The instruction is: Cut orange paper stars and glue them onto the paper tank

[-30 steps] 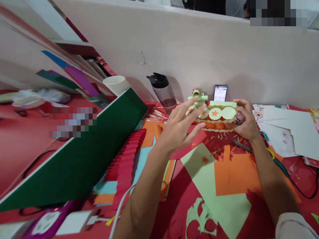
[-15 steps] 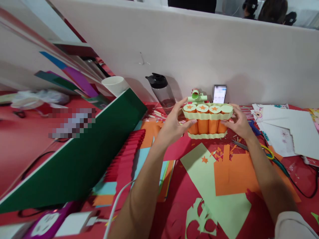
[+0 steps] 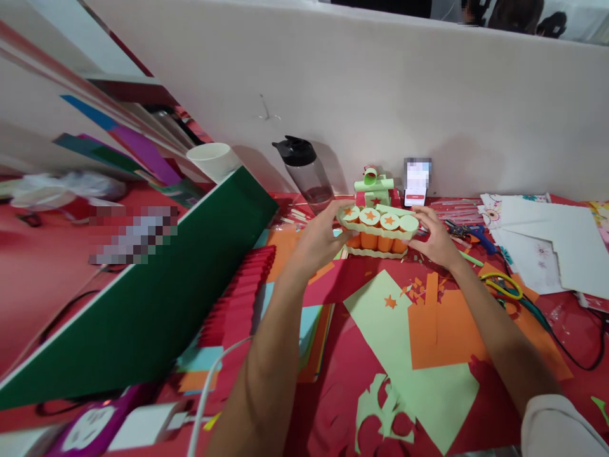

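A paper craft of orange paper rolls in a row, wrapped with pale green scalloped bands, is held between both hands. Pale green discs with orange stars cap most of the rolls; the right-end disc looks plain. My left hand grips the craft's left end, and my right hand has its fingers on the right end. Just behind stands a smaller green and red paper model with a rolled tube on top. Whether the craft's base touches the table I cannot tell.
A phone and a dark-lidded bottle stand by the white partition. Yellow-handled scissors and a blue glue gun lie at right. Orange paper, green paper and scraps cover the front. A green board leans at left.
Both hands have brought the paper craft down and slightly left, tilting it so that its capped top shows less. More of the small model and phone behind it is visible.
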### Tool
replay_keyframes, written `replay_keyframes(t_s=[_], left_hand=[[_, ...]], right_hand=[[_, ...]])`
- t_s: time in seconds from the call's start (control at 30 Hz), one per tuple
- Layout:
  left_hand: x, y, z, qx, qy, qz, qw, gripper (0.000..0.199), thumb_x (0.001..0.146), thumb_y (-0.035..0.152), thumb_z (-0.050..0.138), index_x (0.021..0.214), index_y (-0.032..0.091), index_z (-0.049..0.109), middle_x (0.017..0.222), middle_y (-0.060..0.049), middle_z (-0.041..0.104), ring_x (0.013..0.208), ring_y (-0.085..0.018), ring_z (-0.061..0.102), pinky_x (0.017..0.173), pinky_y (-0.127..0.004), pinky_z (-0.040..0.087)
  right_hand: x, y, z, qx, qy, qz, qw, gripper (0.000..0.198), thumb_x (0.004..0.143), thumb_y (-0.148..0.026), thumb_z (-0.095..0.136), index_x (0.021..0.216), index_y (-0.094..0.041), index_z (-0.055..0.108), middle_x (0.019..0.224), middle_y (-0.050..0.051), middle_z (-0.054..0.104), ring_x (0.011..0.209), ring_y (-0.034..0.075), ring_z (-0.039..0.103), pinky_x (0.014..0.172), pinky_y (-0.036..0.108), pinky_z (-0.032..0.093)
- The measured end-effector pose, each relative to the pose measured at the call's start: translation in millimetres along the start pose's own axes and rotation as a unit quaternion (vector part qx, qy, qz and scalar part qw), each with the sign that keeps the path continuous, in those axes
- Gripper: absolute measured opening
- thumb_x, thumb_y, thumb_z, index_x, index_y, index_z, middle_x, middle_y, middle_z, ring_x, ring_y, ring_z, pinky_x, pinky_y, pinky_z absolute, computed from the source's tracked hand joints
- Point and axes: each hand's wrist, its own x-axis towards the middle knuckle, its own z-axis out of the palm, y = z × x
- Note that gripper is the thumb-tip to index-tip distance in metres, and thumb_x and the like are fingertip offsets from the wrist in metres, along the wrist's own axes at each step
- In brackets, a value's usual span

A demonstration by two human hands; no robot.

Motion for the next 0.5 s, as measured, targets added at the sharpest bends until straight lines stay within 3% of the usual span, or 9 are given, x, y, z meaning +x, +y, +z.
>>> replay_keyframes(t_s=[0.17, 0.27, 0.33, 0.4, 0.47, 0.5], left_hand=[[0, -10, 5, 0.023, -0.013, -0.023, 0.999, 0.054, 0.092, 0.041, 0.064, 0.143, 0.024, 0.055, 0.135, -0.012, 0.071, 0.122, -0.032, 0.069, 0.107, -0.049, 0.055], [-3, -4, 1, 0.057, -0.027, -0.024, 0.998, 0.062, 0.093, 0.037, 0.062, 0.152, 0.026, 0.046, 0.149, -0.013, 0.063, 0.131, -0.034, 0.064, 0.11, -0.052, 0.053], [-7, 11, -6, 0.102, -0.028, -0.015, 0.994, 0.067, 0.094, 0.036, 0.06, 0.157, 0.027, 0.041, 0.162, -0.014, 0.052, 0.144, -0.037, 0.055, 0.116, -0.055, 0.048], [-11, 33, -13, 0.159, -0.009, -0.017, 0.987, 0.063, 0.095, 0.034, 0.059, 0.155, 0.027, 0.044, 0.162, -0.013, 0.051, 0.151, -0.038, 0.047, 0.12, -0.057, 0.044], [-15, 56, -17, 0.184, -0.001, -0.02, 0.983, 0.052, 0.096, 0.031, 0.057, 0.148, 0.025, 0.051, 0.152, -0.014, 0.058, 0.144, -0.037, 0.053, 0.117, -0.054, 0.046], [-17, 67, -16, 0.183, -0.035, -0.013, 0.982, 0.044, 0.097, 0.03, 0.055, 0.141, 0.023, 0.057, 0.143, -0.014, 0.063, 0.135, -0.036, 0.059, 0.111, -0.051, 0.049]], right_hand=[[0, 0, -1, 0.002, -0.012, 0.015, 1.0, 0.055, 0.088, -0.037, 0.079, 0.14, -0.026, 0.066, 0.155, 0.015, 0.053, 0.148, 0.033, 0.052, 0.126, 0.051, 0.042], [1, 1, -1, -0.009, -0.026, 0.019, 0.999, 0.058, 0.088, -0.035, 0.078, 0.143, -0.025, 0.064, 0.157, 0.015, 0.051, 0.15, 0.033, 0.049, 0.127, 0.051, 0.041], [1, 2, -1, -0.008, -0.029, 0.019, 0.999, 0.059, 0.089, -0.033, 0.077, 0.146, -0.025, 0.062, 0.158, 0.015, 0.05, 0.151, 0.032, 0.049, 0.127, 0.051, 0.04], [1, 2, -2, -0.007, -0.03, 0.021, 0.999, 0.061, 0.089, -0.032, 0.076, 0.148, -0.025, 0.06, 0.159, 0.015, 0.05, 0.151, 0.032, 0.048, 0.128, 0.052, 0.039], [2, 2, -4, -0.011, -0.033, 0.023, 0.999, 0.062, 0.089, -0.032, 0.075, 0.148, -0.025, 0.059, 0.159, 0.015, 0.05, 0.152, 0.032, 0.048, 0.129, 0.052, 0.038], [2, 1, -6, -0.016, -0.036, 0.022, 0.999, 0.062, 0.089, -0.032, 0.076, 0.148, -0.025, 0.059, 0.159, 0.014, 0.05, 0.152, 0.032, 0.048, 0.129, 0.052, 0.038]])
